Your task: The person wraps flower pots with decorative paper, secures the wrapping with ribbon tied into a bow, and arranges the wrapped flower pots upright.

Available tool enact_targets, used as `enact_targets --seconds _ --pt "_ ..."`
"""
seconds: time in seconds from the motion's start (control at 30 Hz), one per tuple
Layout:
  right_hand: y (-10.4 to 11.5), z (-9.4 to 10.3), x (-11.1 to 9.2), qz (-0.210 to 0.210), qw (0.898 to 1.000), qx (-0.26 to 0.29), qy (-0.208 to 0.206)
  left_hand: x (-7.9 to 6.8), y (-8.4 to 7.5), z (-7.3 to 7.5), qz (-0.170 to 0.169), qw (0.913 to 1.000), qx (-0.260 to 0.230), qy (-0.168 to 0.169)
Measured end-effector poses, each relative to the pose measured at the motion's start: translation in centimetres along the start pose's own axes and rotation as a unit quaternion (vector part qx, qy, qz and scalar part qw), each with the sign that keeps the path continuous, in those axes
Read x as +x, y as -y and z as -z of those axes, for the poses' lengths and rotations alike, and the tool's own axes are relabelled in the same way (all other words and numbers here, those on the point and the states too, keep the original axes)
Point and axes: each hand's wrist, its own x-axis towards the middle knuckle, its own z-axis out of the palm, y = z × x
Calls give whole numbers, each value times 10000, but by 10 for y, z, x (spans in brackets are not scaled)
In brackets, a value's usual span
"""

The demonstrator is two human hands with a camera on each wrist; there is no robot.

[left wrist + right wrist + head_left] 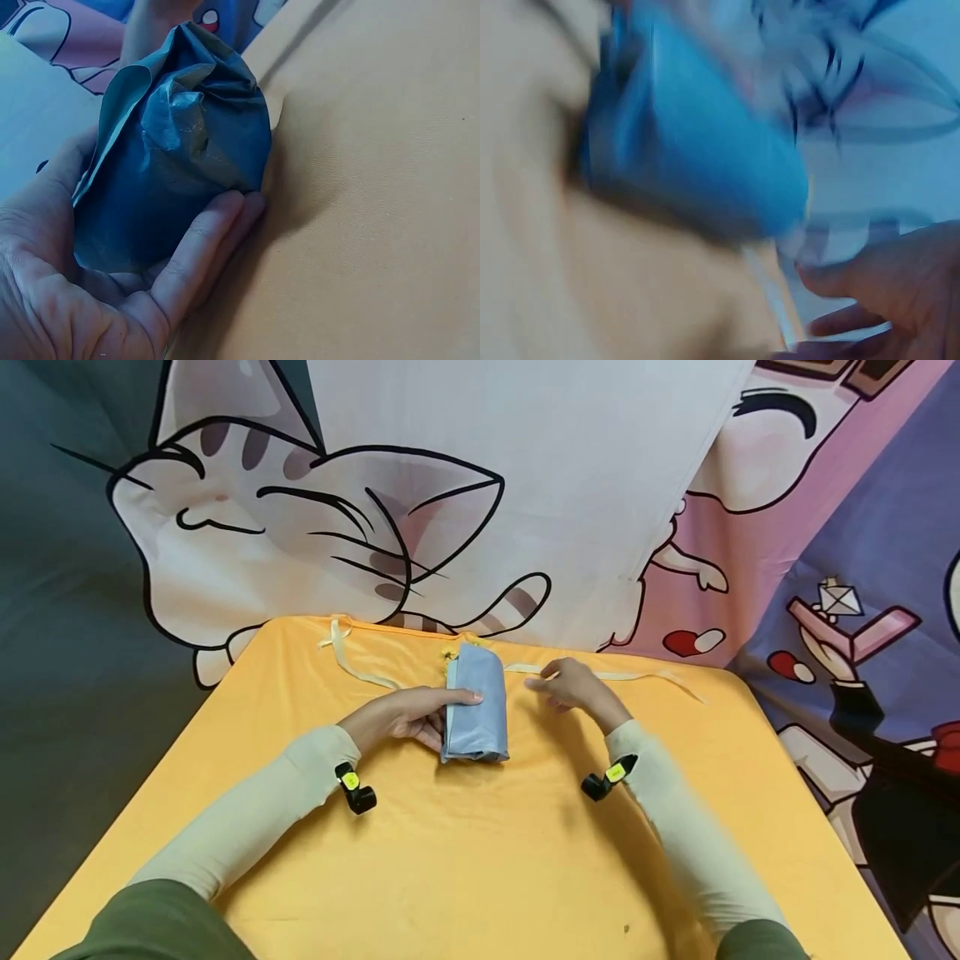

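Observation:
A bundle wrapped in blue paper point(480, 702) stands in the middle of the yellow cloth, with small yellow flowers point(450, 654) showing at its far end. My left hand point(408, 714) grips it from the left, thumb on top and fingers below. In the left wrist view the folded, crumpled end of the blue paper point(202, 127) faces the camera. My right hand point(573, 685) hovers to the right, apart from the bundle, fingers loosely bent and holding nothing visible. A cream ribbon point(630, 676) runs behind the bundle and past the right hand; its left part point(348, 664) ends in a curl.
Yellow cloth point(450, 877) covers the table. Behind its far edge hangs a printed backdrop point(600, 485) with a cartoon cat, and more printed cloth point(885, 693) hangs on the right. A small dark speck point(626, 928) lies near the front. The right wrist view is blurred.

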Motion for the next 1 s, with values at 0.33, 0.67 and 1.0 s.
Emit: enact_targets --seconds 0.33,0.67,1.0 --pt "-73 3 26 378 9782 -1612 -1252 -4 8 -5 -158 9997 -130 -114" --pt "-81 6 9 1347 9637 -1932 -1259 -11 11 -6 -344 9992 -96 -164" --pt "-111 16 -48 3368 9065 -2163 -1342 -17 13 -10 -498 9986 57 -168"
